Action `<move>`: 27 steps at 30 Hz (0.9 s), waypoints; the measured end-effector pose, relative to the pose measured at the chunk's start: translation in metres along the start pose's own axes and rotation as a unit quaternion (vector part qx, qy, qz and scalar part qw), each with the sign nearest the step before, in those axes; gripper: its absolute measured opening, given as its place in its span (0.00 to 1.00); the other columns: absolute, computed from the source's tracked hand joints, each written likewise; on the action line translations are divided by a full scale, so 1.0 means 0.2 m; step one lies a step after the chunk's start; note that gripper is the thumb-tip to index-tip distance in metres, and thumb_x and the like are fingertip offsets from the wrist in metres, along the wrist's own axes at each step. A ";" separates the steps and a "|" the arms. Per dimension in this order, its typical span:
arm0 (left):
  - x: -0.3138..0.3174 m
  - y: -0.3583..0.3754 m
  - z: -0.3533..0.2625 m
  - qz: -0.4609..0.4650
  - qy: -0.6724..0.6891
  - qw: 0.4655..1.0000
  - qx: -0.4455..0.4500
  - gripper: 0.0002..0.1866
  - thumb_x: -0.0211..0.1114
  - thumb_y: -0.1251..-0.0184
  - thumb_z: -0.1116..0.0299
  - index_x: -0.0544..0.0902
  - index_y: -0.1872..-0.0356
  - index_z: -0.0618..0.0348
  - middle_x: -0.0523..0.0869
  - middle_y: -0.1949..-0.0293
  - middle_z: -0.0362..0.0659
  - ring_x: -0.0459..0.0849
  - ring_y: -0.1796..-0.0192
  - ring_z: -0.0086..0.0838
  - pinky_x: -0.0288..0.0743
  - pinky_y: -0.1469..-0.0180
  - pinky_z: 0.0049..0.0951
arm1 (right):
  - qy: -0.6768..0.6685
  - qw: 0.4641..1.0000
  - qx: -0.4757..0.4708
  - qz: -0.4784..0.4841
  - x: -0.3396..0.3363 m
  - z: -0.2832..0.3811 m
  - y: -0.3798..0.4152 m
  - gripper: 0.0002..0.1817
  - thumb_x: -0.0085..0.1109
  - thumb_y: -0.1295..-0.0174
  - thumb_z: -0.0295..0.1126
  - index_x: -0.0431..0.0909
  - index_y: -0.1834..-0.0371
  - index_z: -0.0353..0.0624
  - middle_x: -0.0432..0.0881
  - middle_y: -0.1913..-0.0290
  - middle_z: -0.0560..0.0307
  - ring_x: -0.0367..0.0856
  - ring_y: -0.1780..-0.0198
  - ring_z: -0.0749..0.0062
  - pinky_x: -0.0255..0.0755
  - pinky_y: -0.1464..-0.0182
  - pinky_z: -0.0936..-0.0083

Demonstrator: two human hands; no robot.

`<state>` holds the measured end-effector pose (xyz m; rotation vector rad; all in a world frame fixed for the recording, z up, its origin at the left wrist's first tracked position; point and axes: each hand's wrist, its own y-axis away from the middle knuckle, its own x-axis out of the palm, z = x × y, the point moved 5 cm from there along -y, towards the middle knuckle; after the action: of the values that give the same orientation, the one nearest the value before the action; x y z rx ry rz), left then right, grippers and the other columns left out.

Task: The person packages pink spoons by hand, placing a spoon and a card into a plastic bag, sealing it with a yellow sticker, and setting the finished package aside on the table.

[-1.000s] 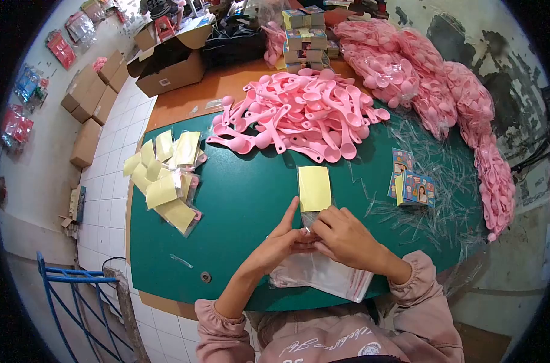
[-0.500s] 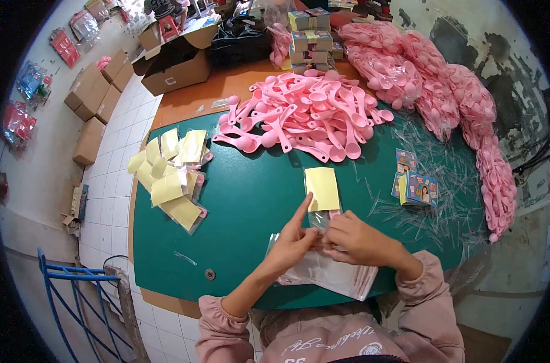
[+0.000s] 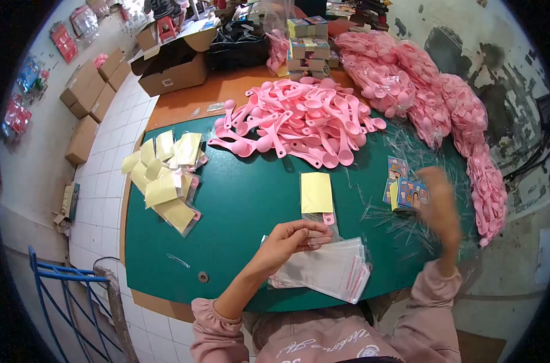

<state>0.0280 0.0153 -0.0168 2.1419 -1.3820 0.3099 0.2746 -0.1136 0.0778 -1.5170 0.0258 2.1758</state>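
My left hand (image 3: 294, 238) is closed on the near end of a clear plastic bag (image 3: 314, 216). Inside that bag are a yellow card (image 3: 316, 193) and a pink measuring spoon, of which only the handle end (image 3: 328, 218) shows. Under and beside this hand lies a pile of flat clear bags (image 3: 332, 266) at the table's near edge. My right hand (image 3: 439, 202) is off to the right, smeared by motion, over loose clear strips (image 3: 402, 227) and beside a small stack of printed cards (image 3: 413, 195). Its fingers cannot be made out.
A heap of pink measuring spoons (image 3: 305, 121) covers the green table's (image 3: 238, 224) far middle. Packed bags with yellow cards (image 3: 163, 189) lie at left. Bundled spoons in plastic (image 3: 432, 100) line the right side. Card stacks (image 3: 308, 48) and an open carton (image 3: 175, 72) stand behind.
My right hand has left the bag's near end and swung right, toward the printed cards and strips. My left hand stays at the bag, its index finger now curled in.
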 end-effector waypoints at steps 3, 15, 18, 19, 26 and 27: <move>0.01 0.00 -0.01 -0.014 0.029 0.999 -0.008 0.17 0.37 0.31 0.75 0.72 0.51 0.71 0.79 0.52 0.49 0.79 0.48 0.31 0.72 0.46 0.26 | -0.183 0.965 -0.128 0.140 0.38 0.43 0.09 0.28 0.69 0.60 0.29 0.67 0.53 0.41 0.66 0.59 0.48 0.72 0.60 0.57 0.69 0.56 0.68; 0.02 0.01 -0.08 -0.128 -0.424 0.880 0.170 0.13 0.61 0.46 0.79 0.74 0.57 0.61 0.77 0.64 0.44 0.80 0.61 0.26 0.77 0.68 0.23 | -0.489 0.857 0.031 0.156 0.63 0.28 0.10 0.09 0.62 0.49 0.26 0.74 0.66 0.38 0.68 0.62 0.59 0.73 0.63 0.80 0.69 0.65 0.83; 0.00 0.01 -0.08 -0.130 -0.474 0.846 0.206 0.11 0.64 0.47 0.76 0.76 0.62 0.63 0.76 0.63 0.44 0.80 0.64 0.29 0.78 0.69 0.23 | -0.493 0.841 0.078 0.210 0.64 0.28 0.10 0.08 0.63 0.47 0.27 0.73 0.68 0.38 0.71 0.66 0.61 0.73 0.66 0.81 0.70 0.65 0.83; -0.01 0.01 -0.09 -0.141 -0.451 0.857 0.207 0.10 0.64 0.47 0.75 0.76 0.63 0.62 0.75 0.63 0.45 0.81 0.65 0.30 0.78 0.69 0.24 | -0.521 0.820 0.103 0.214 0.66 0.28 0.11 0.08 0.62 0.47 0.27 0.73 0.69 0.37 0.73 0.67 0.62 0.74 0.66 0.82 0.71 0.65 0.83; -0.05 -0.01 -0.03 -0.155 -0.429 0.875 0.162 0.09 0.65 0.46 0.74 0.77 0.66 0.66 0.78 0.67 0.44 0.80 0.67 0.25 0.78 0.68 0.23 | -0.549 0.803 0.175 0.150 0.74 0.24 0.14 0.07 0.59 0.44 0.25 0.72 0.69 0.33 0.79 0.68 0.56 0.80 0.67 0.79 0.77 0.65 0.81; -0.06 -0.02 -0.03 -0.158 -0.439 0.872 0.150 0.09 0.65 0.45 0.73 0.76 0.66 0.66 0.78 0.68 0.43 0.81 0.67 0.25 0.78 0.68 0.23 | -0.550 0.803 0.175 0.151 0.74 0.24 0.14 0.07 0.59 0.44 0.25 0.72 0.69 0.33 0.79 0.68 0.56 0.80 0.67 0.79 0.77 0.65 0.81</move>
<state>0.0264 0.0283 -0.0181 2.8932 -1.4271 -0.7217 0.1816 -0.0683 -0.0417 0.1019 0.2767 2.7704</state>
